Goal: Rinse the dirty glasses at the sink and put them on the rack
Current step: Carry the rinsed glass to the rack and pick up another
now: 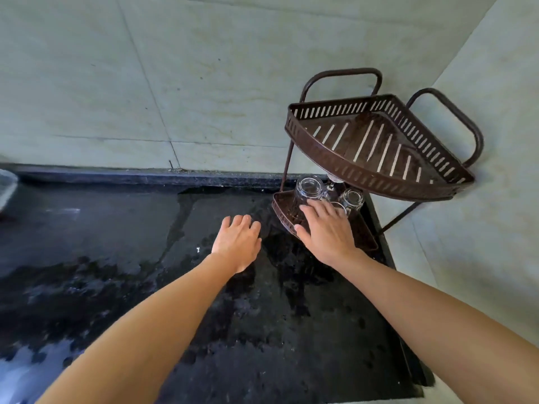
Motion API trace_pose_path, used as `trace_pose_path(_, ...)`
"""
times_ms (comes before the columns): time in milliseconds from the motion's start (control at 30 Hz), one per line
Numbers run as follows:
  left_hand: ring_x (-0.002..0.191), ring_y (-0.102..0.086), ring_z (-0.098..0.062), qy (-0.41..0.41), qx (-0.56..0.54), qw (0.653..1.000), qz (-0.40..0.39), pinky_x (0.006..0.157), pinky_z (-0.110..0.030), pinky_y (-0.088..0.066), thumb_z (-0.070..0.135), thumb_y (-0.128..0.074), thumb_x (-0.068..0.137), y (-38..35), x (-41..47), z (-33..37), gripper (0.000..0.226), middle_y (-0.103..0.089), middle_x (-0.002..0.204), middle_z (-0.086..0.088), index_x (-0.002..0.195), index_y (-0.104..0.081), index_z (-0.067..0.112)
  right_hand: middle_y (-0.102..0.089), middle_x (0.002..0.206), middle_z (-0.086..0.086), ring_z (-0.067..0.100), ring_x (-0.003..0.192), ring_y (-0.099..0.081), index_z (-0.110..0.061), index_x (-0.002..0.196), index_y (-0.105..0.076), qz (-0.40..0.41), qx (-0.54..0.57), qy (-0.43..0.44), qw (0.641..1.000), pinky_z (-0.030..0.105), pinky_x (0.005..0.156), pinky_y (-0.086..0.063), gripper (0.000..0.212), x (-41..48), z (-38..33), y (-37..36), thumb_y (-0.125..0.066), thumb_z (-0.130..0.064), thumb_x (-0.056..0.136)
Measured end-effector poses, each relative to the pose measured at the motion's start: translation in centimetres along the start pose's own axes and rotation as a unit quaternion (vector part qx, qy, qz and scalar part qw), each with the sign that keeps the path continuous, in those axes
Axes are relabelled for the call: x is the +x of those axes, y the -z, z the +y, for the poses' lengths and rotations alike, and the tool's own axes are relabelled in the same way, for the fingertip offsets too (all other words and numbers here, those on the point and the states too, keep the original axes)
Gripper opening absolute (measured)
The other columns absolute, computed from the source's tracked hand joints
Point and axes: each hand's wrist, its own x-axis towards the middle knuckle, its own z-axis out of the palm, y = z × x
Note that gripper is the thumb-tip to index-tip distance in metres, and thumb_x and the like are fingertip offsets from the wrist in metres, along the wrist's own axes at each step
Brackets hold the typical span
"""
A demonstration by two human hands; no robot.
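The left hand hovers over the wet desk, fingers relaxed and spread, holding nothing. The right hand, fingers straight and apart, reaches over the rack's lower tray; whether it touches the half-hidden glass beneath cannot be told. An inverted glass mug and a smaller glass stand in that tray. Wet glass is likely slick, rigid and breakable; grip round the body. The upper tray overhangs; free room lies leftward.
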Motion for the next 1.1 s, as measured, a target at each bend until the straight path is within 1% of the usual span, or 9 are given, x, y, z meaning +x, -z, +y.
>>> trace_pose_path(67,0.118,-0.045,-0.029,0.04,0.018,0.999,0.005,0.101,-0.042,-0.034,0.038,-0.032,0.101,1.6,-3.0,-2.0,0.036,-0.049,0.128,-0.007,0.125,-0.046,0.015,-0.045,0.149,0.001,0.023,0.134,-0.043,-0.02,0.143,-0.045,-0.007,0.005,0.044,0.999,0.041,0.105,-0.034,0.05,-0.3,-2.5,1.0,-0.039,-0.047,0.101)
trace_pose_path(133,0.116,-0.046,-0.028,0.083,0.028,0.996,0.009,0.1,-0.043,-0.035,0.037,-0.032,0.101,3.2,-6.3,-4.1,0.035,-0.05,0.127,-0.008,0.124,-0.047,0.015,-0.048,0.147,0.002,0.024,0.132,-0.046,-0.018,0.143,-0.046,-0.006,0.014,0.089,0.996,0.041,0.104,-0.036,0.05,-0.4,-5.3,2.0,-0.039,-0.047,0.102)
trace_pose_path(333,0.115,-0.048,-0.028,0.198,0.048,0.978,0.042,0.098,-0.042,-0.036,0.037,-0.033,0.101,6.7,-16.5,-11.3,0.035,-0.051,0.125,-0.008,0.124,-0.048,0.014,-0.042,0.151,0.003,0.022,0.138,-0.039,-0.017,0.147,-0.042,0.018,0.029,0.202,0.979,0.04,0.11,-0.033,0.052,0.4,-15.6,5.7,-0.037,-0.045,0.104)
trace_pose_path(500,0.111,-0.049,-0.028,0.28,0.056,0.956,0.064,0.094,-0.041,-0.036,0.037,-0.035,0.1,7.8,-25.1,-17.5,0.033,-0.052,0.121,-0.008,0.118,-0.05,0.014,-0.044,0.149,0.001,0.022,0.138,-0.039,-0.017,0.144,-0.044,0.037,0.04,0.277,0.959,0.038,0.11,-0.031,0.048,0.8,-25.7,7.8,-0.04,-0.042,0.103)
trace_pose_path(600,0.113,-0.048,-0.028,0.312,0.054,0.946,0.067,0.095,-0.042,-0.036,0.038,-0.035,0.1,7.6,-30.1,-21.8,0.036,-0.051,0.122,-0.008,0.122,-0.048,0.013,-0.045,0.149,0.002,0.023,0.137,-0.041,-0.017,0.143,-0.045,0.047,0.041,0.312,0.948,0.039,0.109,-0.033,0.048,0.8,-32.8,8.4,-0.04,-0.042,0.103)
trace_pose_path(700,0.116,-0.046,-0.028,0.335,0.053,0.938,0.07,0.096,-0.042,-0.035,0.039,-0.035,0.1,7.0,-35.1,-26.7,0.038,-0.05,0.127,-0.008,0.125,-0.048,0.014,-0.045,0.149,0.002,0.023,0.136,-0.041,-0.018,0.143,-0.045,0.055,0.039,0.329,0.942,0.041,0.11,-0.034,0.049,0.6,-40.5,8.5,-0.04,-0.044,0.103)
trace_pose_path(833,0.114,-0.047,-0.028,0.359,0.06,0.929,0.074,0.097,-0.042,-0.035,0.039,-0.035,0.1,5.9,-41.9,-33.6,0.036,-0.051,0.124,-0.007,0.124,-0.049,0.015,-0.042,0.151,0.002,0.022,0.139,-0.038,-0.018,0.144,-0.044,0.056,0.029,0.357,0.932,0.041,0.111,-0.031,0.051,0.3,-51.0,8.3,-0.037,-0.047,0.102)
trace_pose_path(967,0.113,-0.048,-0.028,0.401,0.051,0.912,0.065,0.096,-0.042,-0.036,0.039,-0.037,0.099,4.5,-48.7,-39.5,0.036,-0.051,0.122,-0.007,0.122,-0.05,0.015,-0.048,0.145,0.001,0.023,0.134,-0.042,-0.018,0.14,-0.047,0.054,0.035,0.399,0.915,0.039,0.108,-0.033,0.052,-0.4,-60.7,8.1,-0.036,-0.05,0.101)
trace_pose_path(1100,0.117,-0.047,-0.029,0.448,0.046,0.891,0.059,0.098,-0.043,-0.034,0.038,-0.037,0.099,3.5,-54.8,-43.9,0.036,-0.051,0.124,-0.009,0.121,-0.051,0.014,-0.043,0.151,0.002,0.023,0.139,-0.038,-0.017,0.143,-0.046,0.049,0.035,0.455,0.888,0.039,0.112,-0.029,0.053,-0.9,-69.3,8.2,-0.036,-0.049,0.102)
